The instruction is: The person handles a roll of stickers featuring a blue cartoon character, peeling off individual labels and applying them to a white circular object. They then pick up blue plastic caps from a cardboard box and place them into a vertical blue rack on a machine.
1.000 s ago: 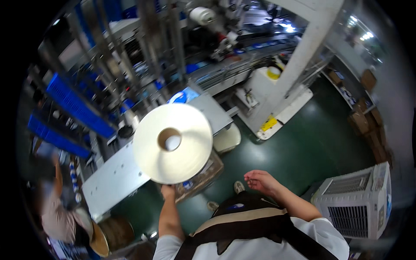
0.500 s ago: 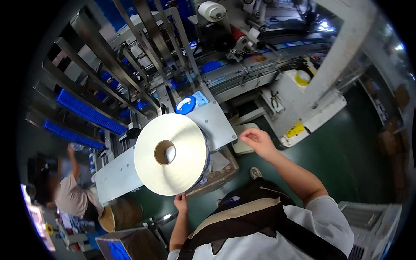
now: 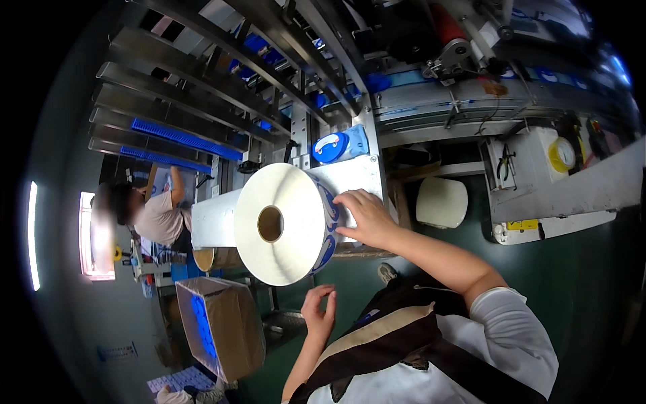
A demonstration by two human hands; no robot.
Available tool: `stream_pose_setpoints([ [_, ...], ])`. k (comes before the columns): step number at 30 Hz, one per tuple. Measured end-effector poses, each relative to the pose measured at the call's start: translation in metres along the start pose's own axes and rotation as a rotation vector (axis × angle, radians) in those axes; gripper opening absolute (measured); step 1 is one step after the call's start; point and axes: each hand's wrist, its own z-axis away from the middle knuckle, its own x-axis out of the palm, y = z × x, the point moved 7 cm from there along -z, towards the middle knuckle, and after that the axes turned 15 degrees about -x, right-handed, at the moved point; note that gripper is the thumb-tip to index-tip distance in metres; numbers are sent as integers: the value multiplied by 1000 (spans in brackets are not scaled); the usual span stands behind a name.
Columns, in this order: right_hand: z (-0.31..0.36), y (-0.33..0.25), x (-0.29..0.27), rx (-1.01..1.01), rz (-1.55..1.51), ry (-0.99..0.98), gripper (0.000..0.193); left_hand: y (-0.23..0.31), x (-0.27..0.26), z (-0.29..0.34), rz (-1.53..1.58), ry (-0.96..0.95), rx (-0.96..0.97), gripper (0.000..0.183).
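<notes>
Since the earlier frame, the right hand (image 3: 367,219) has come across to the label roll (image 3: 296,229), and the left hand (image 3: 319,310) now sits clear of its lower rim. Green floor (image 3: 538,283) spreads through the lower right, with a grey wall (image 3: 60,168) at far left. Steel bars (image 3: 168,99) crowd the upper left, standing in front of blue ribbed plastic (image 3: 188,139); a conveyor (image 3: 424,82) crosses the upper right. The metal worktop (image 3: 212,219) spans the centre, partly hidden behind the roll. A person in a light top (image 3: 160,219) is at left, above a carton (image 3: 239,330) with blue pieces inside. The roll stands mid-frame, printed edge at right. The right fingers meet that edge; whether their grip pinches it, I cannot tell. The left grip is released, fingers loosely curled, just below the roll. Near upper centre lies a soft pack (image 3: 356,143) with a blue lid; farther right, a yellow tape roll (image 3: 561,154) and pliers (image 3: 502,167).
</notes>
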Motion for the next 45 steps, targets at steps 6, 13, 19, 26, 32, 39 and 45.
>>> stream_pose_setpoints([
  [6,-3,4,-2,-25,-9,-19,53,62,-11,-22,-114,50,216,13],
  [13,-6,9,-2,-42,-17,54,27,78,-25,-35,-538,324,273,25],
  [19,0,-2,-19,-127,74,265,8,-34,-75,-47,154,635,-288,68],
  [26,6,-10,-23,-153,182,259,6,-108,-50,-71,1164,111,-731,60],
  [32,12,-15,-17,-113,180,245,7,-110,-46,-76,1166,70,-753,53],
  [39,21,-12,-19,-89,168,223,10,-99,-56,-70,1032,152,-701,59],
  [45,33,-15,-21,-195,164,243,10,21,-69,-43,-31,505,37,48],
])
